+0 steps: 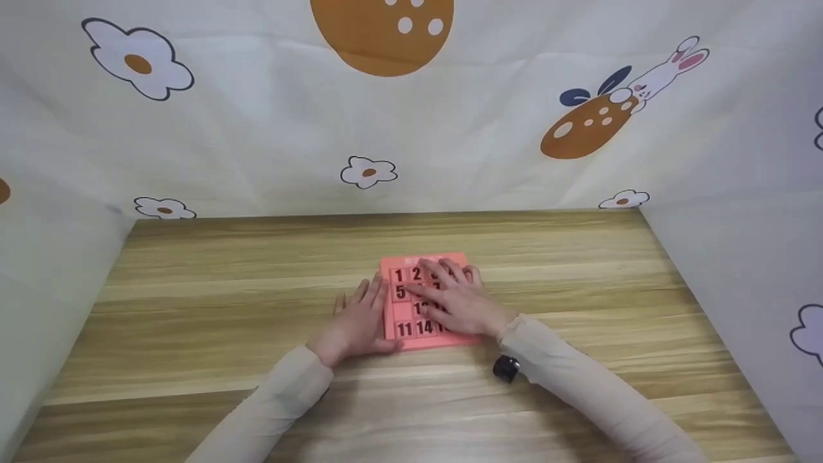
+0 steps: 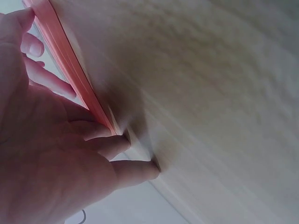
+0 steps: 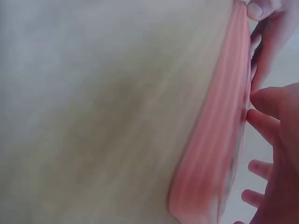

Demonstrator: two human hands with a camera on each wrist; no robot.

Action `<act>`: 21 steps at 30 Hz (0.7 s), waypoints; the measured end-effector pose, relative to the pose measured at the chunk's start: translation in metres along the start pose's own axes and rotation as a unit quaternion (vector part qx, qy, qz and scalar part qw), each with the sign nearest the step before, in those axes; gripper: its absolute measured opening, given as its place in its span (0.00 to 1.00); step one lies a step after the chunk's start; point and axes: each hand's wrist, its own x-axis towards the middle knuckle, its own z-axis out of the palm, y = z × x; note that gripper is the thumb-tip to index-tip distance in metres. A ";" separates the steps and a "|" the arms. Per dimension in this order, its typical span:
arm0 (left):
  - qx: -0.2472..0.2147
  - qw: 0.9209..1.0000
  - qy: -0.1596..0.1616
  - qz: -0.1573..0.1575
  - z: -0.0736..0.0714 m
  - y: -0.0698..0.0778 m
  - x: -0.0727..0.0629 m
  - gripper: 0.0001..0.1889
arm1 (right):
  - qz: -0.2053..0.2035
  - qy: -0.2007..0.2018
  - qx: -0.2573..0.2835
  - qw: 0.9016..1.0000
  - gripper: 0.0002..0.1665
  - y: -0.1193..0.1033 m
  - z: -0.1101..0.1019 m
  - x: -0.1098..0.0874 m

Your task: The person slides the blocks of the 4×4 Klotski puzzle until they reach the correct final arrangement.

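Observation:
A pink sliding number puzzle (image 1: 393, 315) with black numerals lies flat on the wooden table. In the head view 1, 2, 5, 11 and 14 can be read, and a bare slot shows at the left of the third row. My left hand (image 1: 353, 325) rests along the puzzle's left edge, its fingers fairly straight and the thumb at the near left corner. Over the right part of the board spreads my right hand (image 1: 466, 302), fingers extended across the tiles and covering several of them. The puzzle's pink side (image 3: 212, 126) shows in the right wrist view.
The wooden table (image 1: 225, 283) extends around the puzzle. Behind it hangs a pale cloth wall (image 1: 270, 116) with printed flowers and carrots, and similar cloth stands at both sides. A small black device (image 1: 506, 368) sits at the right wrist.

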 end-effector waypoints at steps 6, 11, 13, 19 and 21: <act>0.003 1.000 -0.001 -0.002 0.000 0.001 0.000 0.58 | -0.008 0.051 0.049 0.997 0.31 0.018 -0.008 -0.006; -0.001 1.000 0.002 -0.002 0.000 0.001 0.001 0.59 | -0.001 0.086 0.079 0.993 0.32 0.039 -0.012 -0.022; -0.001 1.000 0.004 0.000 0.000 0.001 0.001 0.59 | 0.002 0.095 0.082 0.992 0.32 0.046 -0.011 -0.030; -0.008 1.000 0.008 0.003 0.001 0.000 0.001 0.58 | 0.009 0.097 0.091 0.991 0.30 0.057 -0.009 -0.047; -0.009 1.000 0.007 0.002 0.001 0.000 0.001 0.58 | 0.004 0.097 0.094 0.991 0.30 0.057 -0.009 -0.050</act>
